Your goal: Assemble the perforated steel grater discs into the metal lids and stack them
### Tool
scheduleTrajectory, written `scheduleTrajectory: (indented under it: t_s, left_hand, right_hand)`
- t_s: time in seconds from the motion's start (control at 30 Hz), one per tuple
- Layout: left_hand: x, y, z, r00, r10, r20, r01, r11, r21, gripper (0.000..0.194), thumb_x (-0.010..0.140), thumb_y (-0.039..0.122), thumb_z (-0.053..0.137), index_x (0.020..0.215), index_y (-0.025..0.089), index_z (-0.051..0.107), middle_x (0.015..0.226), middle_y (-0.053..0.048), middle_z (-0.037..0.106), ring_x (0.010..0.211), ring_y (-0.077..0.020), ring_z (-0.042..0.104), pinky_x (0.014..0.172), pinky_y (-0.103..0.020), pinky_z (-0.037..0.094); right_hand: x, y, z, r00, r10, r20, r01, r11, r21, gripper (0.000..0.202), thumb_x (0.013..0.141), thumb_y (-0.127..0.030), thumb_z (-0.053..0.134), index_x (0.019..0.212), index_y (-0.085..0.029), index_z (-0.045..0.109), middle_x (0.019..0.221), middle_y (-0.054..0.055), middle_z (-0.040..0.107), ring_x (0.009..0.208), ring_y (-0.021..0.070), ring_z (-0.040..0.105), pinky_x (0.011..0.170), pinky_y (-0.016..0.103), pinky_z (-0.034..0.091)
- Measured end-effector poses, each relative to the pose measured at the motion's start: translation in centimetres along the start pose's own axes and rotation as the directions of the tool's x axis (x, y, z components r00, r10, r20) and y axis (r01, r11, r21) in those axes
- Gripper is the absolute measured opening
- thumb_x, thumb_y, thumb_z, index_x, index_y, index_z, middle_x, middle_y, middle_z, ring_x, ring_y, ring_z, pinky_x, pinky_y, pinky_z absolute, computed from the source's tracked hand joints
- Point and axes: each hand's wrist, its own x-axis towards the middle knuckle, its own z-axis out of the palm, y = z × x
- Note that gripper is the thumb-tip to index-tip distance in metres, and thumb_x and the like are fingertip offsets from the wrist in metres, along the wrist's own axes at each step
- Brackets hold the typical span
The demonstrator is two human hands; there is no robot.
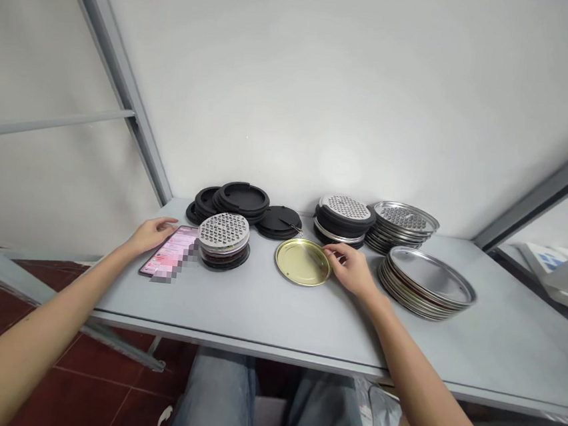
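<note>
A shallow gold round metal lid [303,262] lies on the table in front of me. My right hand [352,268] has its thumb and fingertips closed at the lid's right rim. My left hand [152,235] rests at the upper left edge of a phone [172,252], fingers stretched out and holding nothing. The phone lies flat with its pinkish screen lit, partly blurred out. Just right of the phone stands a short stack of round perforated grater discs [224,231] on darker discs. A thin dark tool with a small metal end [299,233] lies behind the gold lid.
Black round rings [242,197] and a black disc [280,221] lie against the wall. Behind my right hand are a grater disc on a black ring [345,207] and stacked metal discs [404,218]. Silver lids [431,275] are piled right. Grey frame posts [121,77] flank the table [254,317].
</note>
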Motion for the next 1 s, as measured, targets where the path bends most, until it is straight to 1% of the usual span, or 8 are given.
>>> scheduleTrajectory:
  t_s: [0.1, 0.17, 0.3, 0.4, 0.5, 0.6, 0.8, 1.0]
  left_hand:
    - [-0.1, -0.1, -0.3, 0.991, 0.017, 0.131, -0.002, 0.994, -0.109, 0.065, 0.055, 0.048, 0.074, 0.109, 0.014, 0.065, 0.091, -0.008, 0.073, 0.088, -0.0262, 0.067, 0.079, -0.034, 0.054]
    - [-0.3, -0.4, -0.6, 0.979, 0.009, 0.203, 0.032, 0.979, -0.2, 0.071, 0.052, 0.044, 0.077, 0.115, 0.015, 0.061, 0.1, -0.01, 0.071, 0.091, -0.0264, 0.067, 0.08, -0.036, 0.054]
    - [-0.6, -1.4, -1.0, 0.966, 0.04, 0.254, 0.036, 0.956, -0.29, 0.08, 0.049, 0.039, 0.081, 0.121, 0.015, 0.057, 0.107, -0.011, 0.069, 0.089, -0.0253, 0.066, 0.08, -0.038, 0.055]
    - [-0.6, -1.9, -0.7, 0.968, 0.075, 0.24, -0.001, 0.956, -0.294, 0.082, 0.048, 0.038, 0.082, 0.123, 0.016, 0.057, 0.105, -0.01, 0.069, 0.085, -0.0235, 0.066, 0.078, -0.037, 0.055]
    - [-0.5, -2.1, 0.0, 0.986, 0.068, 0.155, -0.021, 0.958, -0.285, 0.077, 0.051, 0.042, 0.08, 0.119, 0.014, 0.058, 0.099, -0.01, 0.069, 0.08, -0.0214, 0.066, 0.076, -0.036, 0.054]
    - [-0.5, -2.3, 0.6, 0.996, 0.034, 0.084, -0.01, 0.965, -0.26, 0.07, 0.054, 0.045, 0.077, 0.115, 0.014, 0.061, 0.095, -0.01, 0.07, 0.081, -0.0223, 0.065, 0.076, -0.036, 0.054]
    - [-0.8, -2.5, 0.5, 0.991, 0.061, 0.12, -0.031, 0.97, -0.239, 0.074, 0.053, 0.045, 0.079, 0.119, 0.015, 0.061, 0.104, -0.01, 0.068, 0.089, -0.0244, 0.064, 0.087, -0.04, 0.052]
    - [-1.1, -2.2, 0.6, 0.994, 0.05, 0.102, -0.022, 0.965, -0.26, 0.073, 0.053, 0.047, 0.079, 0.116, 0.015, 0.063, 0.101, -0.01, 0.069, 0.089, -0.0246, 0.065, 0.087, -0.041, 0.052]
  right_hand:
    - [0.0, 0.2, 0.1, 1.0, 0.011, -0.002, -0.011, 1.0, -0.008, 0.023, 0.086, -0.026, 0.049, 0.093, -0.017, 0.069, 0.094, 0.007, 0.072, 0.076, 0.0182, 0.064, 0.065, 0.028, 0.05]
    - [0.0, 0.3, 0.2, 1.0, 0.014, -0.006, -0.014, 1.0, -0.011, 0.023, 0.086, -0.027, 0.049, 0.093, -0.017, 0.069, 0.094, 0.007, 0.072, 0.076, 0.0183, 0.064, 0.066, 0.028, 0.05]
    - [-0.1, 0.5, 0.3, 1.0, 0.013, -0.008, -0.013, 1.0, -0.014, 0.023, 0.086, -0.027, 0.05, 0.093, -0.017, 0.07, 0.094, 0.007, 0.073, 0.077, 0.0188, 0.065, 0.066, 0.028, 0.05]
    - [-0.1, 0.5, 0.4, 1.0, 0.012, -0.009, -0.012, 1.0, -0.021, 0.024, 0.086, -0.027, 0.05, 0.093, -0.017, 0.07, 0.094, 0.008, 0.073, 0.076, 0.0187, 0.065, 0.066, 0.029, 0.05]
    - [-0.1, 0.4, 0.3, 1.0, 0.0, -0.023, 0.0, 1.0, -0.021, 0.025, 0.086, -0.028, 0.049, 0.092, -0.017, 0.07, 0.092, 0.008, 0.073, 0.074, 0.0188, 0.064, 0.065, 0.029, 0.05]
    - [-0.1, 0.1, 0.3, 0.999, -0.011, -0.04, 0.01, 1.0, -0.024, 0.025, 0.086, -0.029, 0.048, 0.091, -0.017, 0.07, 0.09, 0.008, 0.073, 0.073, 0.0186, 0.064, 0.064, 0.029, 0.05]
    - [-0.2, 0.2, 0.4, 0.999, -0.019, -0.032, 0.018, 0.999, -0.03, 0.025, 0.086, -0.028, 0.049, 0.092, -0.017, 0.07, 0.091, 0.008, 0.073, 0.073, 0.0187, 0.064, 0.064, 0.03, 0.05]
    - [-0.2, 0.3, 0.3, 1.0, -0.015, -0.027, 0.014, 0.999, -0.038, 0.024, 0.086, -0.028, 0.049, 0.091, -0.017, 0.07, 0.092, 0.008, 0.073, 0.073, 0.0186, 0.064, 0.064, 0.029, 0.05]
